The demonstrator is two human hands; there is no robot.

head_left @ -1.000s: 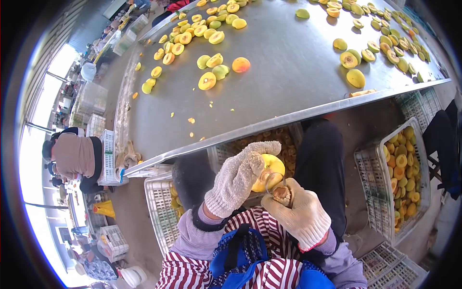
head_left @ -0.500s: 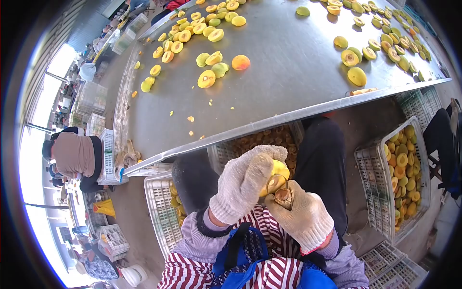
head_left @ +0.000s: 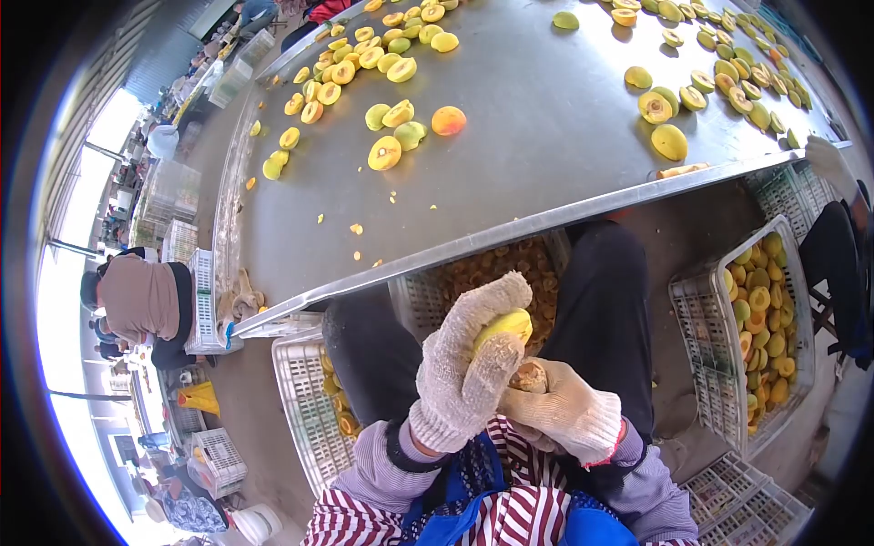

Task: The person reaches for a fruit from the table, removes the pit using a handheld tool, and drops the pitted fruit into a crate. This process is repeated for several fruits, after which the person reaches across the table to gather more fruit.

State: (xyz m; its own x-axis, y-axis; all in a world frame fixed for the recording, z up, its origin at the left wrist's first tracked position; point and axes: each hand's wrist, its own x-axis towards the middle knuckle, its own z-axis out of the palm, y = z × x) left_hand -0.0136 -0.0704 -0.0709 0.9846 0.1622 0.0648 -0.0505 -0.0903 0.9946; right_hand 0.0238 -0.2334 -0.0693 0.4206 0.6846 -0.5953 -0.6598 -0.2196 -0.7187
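Observation:
My left hand (head_left: 469,364), in a pale knitted glove, is closed around a yellow peach half (head_left: 506,329) above my lap. Just to its right, my right hand (head_left: 569,409), also gloved, grips a small hand tool whose rounded brown end (head_left: 530,375) shows between thumb and fingers. The tool's working end is hidden by my gloves now. The hands are close together, with the left one tilted upward. Beneath them, between my knees, stands a crate of brownish fruit pieces (head_left: 510,273).
A metal table (head_left: 510,127) carries many halved peaches and one orange-red peach (head_left: 448,120). Peach-filled crates stand at left (head_left: 305,400) and right (head_left: 706,337). Another person's gloved hand (head_left: 827,164) is at the table's right corner. A person in brown (head_left: 141,296) sits at left.
My left hand has turned more upright around the peach half, hiding its cut face. The tool's thin metal loop has gone out of sight. Another person's gloved hand has appeared at right.

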